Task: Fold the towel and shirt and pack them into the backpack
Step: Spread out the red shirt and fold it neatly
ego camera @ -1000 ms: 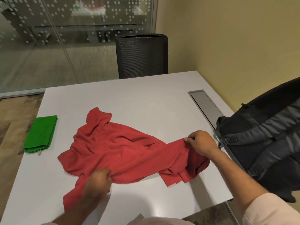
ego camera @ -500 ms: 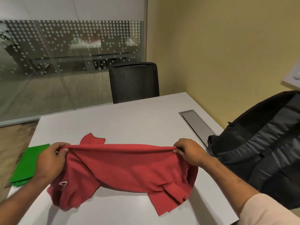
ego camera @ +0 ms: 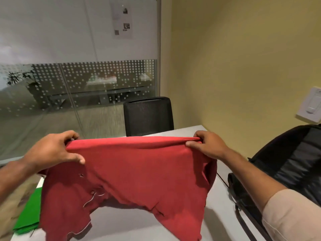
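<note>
Shirt: red knit polo shirt point(ego camera: 132, 173), held up in the air across the middle of the view, its top edge pulled into a nearly straight line between the two hands; the rest hangs down in front of the table, with a buttoned placket and collar trim showing at lower left.
Left hand: left hand point(ego camera: 52, 150) grips the left end of the top edge, fingers curled over the cloth and thumb pressed against its near face.
Right hand: right hand point(ego camera: 206, 146) pinches the right end of the same edge, fingers bunched tight on a gathered fold; a pale beige sleeve point(ego camera: 291, 214) covers the upper arm.
Towel: folded bright green towel point(ego camera: 28, 216) lies flat at the left edge of the table, partly hidden behind the hanging shirt.
Backpack: black and grey fabric backpack point(ego camera: 286, 164) stands at the right side of the table, just beside the right forearm; whether it is open cannot be told.
Table: white rectangular table point(ego camera: 132, 228) lies under the shirt.
Chair: black mesh-backed chair point(ego camera: 149, 115) stands at the far side of the table.
Wall: yellow wall point(ego camera: 243, 58) on the right, with a white wall switch point(ego camera: 312, 105).
</note>
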`<state>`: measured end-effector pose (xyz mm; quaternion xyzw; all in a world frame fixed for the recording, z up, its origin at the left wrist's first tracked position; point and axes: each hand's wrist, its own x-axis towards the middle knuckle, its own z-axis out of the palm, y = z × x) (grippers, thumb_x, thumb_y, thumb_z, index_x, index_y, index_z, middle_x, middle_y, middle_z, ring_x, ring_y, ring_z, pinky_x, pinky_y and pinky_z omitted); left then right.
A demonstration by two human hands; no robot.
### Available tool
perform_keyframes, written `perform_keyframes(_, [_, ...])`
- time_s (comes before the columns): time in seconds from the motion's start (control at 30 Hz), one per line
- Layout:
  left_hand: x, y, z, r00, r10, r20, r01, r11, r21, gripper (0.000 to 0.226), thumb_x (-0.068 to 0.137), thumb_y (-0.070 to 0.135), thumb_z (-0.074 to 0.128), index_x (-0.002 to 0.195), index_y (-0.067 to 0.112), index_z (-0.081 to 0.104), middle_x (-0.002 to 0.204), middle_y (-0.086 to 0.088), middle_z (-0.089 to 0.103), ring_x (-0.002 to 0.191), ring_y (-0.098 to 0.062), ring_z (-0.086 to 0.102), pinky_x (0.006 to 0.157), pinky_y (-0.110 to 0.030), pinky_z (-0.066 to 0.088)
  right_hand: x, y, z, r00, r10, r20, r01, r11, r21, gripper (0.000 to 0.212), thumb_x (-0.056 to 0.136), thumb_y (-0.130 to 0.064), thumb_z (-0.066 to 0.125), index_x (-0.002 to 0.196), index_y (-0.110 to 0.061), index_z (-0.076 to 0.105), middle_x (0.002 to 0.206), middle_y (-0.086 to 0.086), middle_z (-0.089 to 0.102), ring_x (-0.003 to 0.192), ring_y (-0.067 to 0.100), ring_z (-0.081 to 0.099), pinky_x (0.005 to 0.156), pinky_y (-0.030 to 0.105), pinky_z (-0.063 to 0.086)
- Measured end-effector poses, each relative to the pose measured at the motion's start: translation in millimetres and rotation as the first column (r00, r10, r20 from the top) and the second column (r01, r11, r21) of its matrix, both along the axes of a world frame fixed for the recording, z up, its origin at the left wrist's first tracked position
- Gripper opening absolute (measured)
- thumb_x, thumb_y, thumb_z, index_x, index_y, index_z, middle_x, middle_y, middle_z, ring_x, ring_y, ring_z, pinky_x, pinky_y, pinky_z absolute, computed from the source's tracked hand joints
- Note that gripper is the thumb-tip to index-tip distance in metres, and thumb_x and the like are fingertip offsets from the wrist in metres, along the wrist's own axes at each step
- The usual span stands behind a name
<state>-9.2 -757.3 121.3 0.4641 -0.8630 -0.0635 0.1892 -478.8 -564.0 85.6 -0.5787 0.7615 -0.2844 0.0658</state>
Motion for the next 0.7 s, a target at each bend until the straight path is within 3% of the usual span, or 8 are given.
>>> perform_keyframes(0.03, [3.2, -7.4, 10.9, 0.994, -0.012, 0.104, 0.014, 1.000, -0.018, 0.061, 0.037, 0.061, 0.093, 0.082, 0.043, 0.054, 0.071, 0.020, 0.063, 0.068, -0.006, 0.061, 0.064, -0.032, 0.049, -1.6, -2.2, 9.1, 0.999, 0.026, -0.044, -0.023, 0.998, 0.066, 0.035, 0.071, -0.061, 0.076, 0.081, -0.032, 0.058, 0.072, -0.012, 0.061, 0.070, 0.011, 0.057, 0.060, 0.031, 0.040])
perform_keyframes(0.1, [7.3, -21.1, 27.7, 0.945, -0.020, 0.325, 0.047, 0.996, -0.074, 0.055, 0.045, 0.053, 0.092, 0.086, 0.044, 0.055, 0.076, 0.024, 0.060, 0.075, -0.007, 0.060, 0.065, -0.029, 0.045, -3.6, -9.2, 22.1, 0.987, 0.100, -0.129, -0.075, 0.979, 0.191, 0.039, 0.067, -0.055, 0.081, 0.092, -0.033, 0.061, 0.079, -0.014, 0.062, 0.074, 0.012, 0.058, 0.061, 0.029, 0.038])
perform_keyframes(0.17, [9.0, -35.7, 34.7, 0.879, 0.013, 0.477, 0.069, 0.986, -0.154, 0.039, 0.060, 0.045, 0.084, 0.090, 0.043, 0.059, 0.080, 0.023, 0.055, 0.086, -0.007, 0.062, 0.068, -0.026, 0.043, -6.6, -19.4, 28.8, 0.959, 0.135, -0.250, -0.072, 0.966, 0.248, 0.020, 0.077, -0.039, 0.077, 0.076, -0.030, 0.059, 0.070, -0.011, 0.058, 0.074, 0.018, 0.056, 0.056, 0.029, 0.035])
perform_keyframes(0.2, [9.5, -42.3, 37.4, 0.862, 0.043, 0.505, 0.063, 0.980, -0.191, 0.030, 0.066, 0.042, 0.080, 0.090, 0.041, 0.062, 0.081, 0.023, 0.055, 0.090, -0.008, 0.064, 0.069, -0.025, 0.043, -8.1, -24.2, 32.6, 0.946, 0.115, -0.302, -0.035, 0.965, 0.259, 0.025, 0.082, -0.034, 0.073, 0.067, -0.029, 0.054, 0.066, -0.010, 0.056, 0.073, 0.020, 0.054, 0.054, 0.029, 0.034])
perform_keyframes(0.3, [14.0, -61.9, 41.1, 0.876, 0.159, 0.455, -0.059, 0.972, -0.227, 0.009, 0.074, 0.034, 0.066, 0.080, 0.039, 0.063, 0.081, 0.019, 0.064, 0.087, -0.011, 0.067, 0.070, -0.029, 0.052, -13.1, -36.3, 50.7, 0.919, -0.009, -0.394, 0.092, 0.977, 0.194, 0.032, 0.090, -0.029, 0.063, 0.062, -0.027, 0.048, 0.077, 0.002, 0.066, 0.073, 0.026, 0.054, 0.057, 0.029, 0.034])
perform_keyframes(0.43, [29.8, -85.0, 46.2, 0.865, 0.304, 0.399, -0.249, 0.951, -0.185, 0.019, 0.072, 0.021, 0.061, 0.072, 0.040, 0.064, 0.072, 0.014, 0.065, 0.071, -0.014, 0.068, 0.058, -0.033, 0.056, -19.2, -53.7, 79.4, 0.898, -0.115, -0.424, 0.163, 0.983, 0.080, 0.013, 0.085, -0.015, 0.056, 0.076, -0.021, 0.064, 0.087, 0.008, 0.071, 0.078, 0.031, 0.062, 0.059, 0.029, 0.038])
perform_keyframes(0.57, [40.1, -98.3, 53.0, 0.843, 0.415, 0.342, -0.343, 0.905, -0.251, 0.017, 0.066, 0.013, 0.067, 0.068, 0.030, 0.065, 0.062, 0.010, 0.063, 0.068, -0.022, 0.065, 0.057, -0.032, 0.051, -27.9, -72.8, 95.4, 0.921, -0.158, -0.357, 0.188, 0.981, 0.053, 0.016, 0.080, -0.010, 0.052, 0.079, -0.020, 0.065, 0.085, 0.009, 0.070, 0.082, 0.033, 0.064, 0.061, 0.029, 0.039])
perform_keyframes(0.7, [28.0, -91.8, 62.2, 0.880, 0.441, 0.176, -0.399, 0.888, -0.228, 0.019, 0.069, 0.009, 0.069, 0.073, 0.028, 0.069, 0.063, 0.004, 0.066, 0.066, -0.025, 0.064, 0.056, -0.031, 0.049, -32.3, -94.0, 100.7, 0.922, -0.223, -0.316, 0.246, 0.969, 0.032, 0.025, 0.078, -0.005, 0.048, 0.087, -0.017, 0.068, 0.089, 0.010, 0.069, 0.076, 0.031, 0.057, 0.063, 0.029, 0.039])
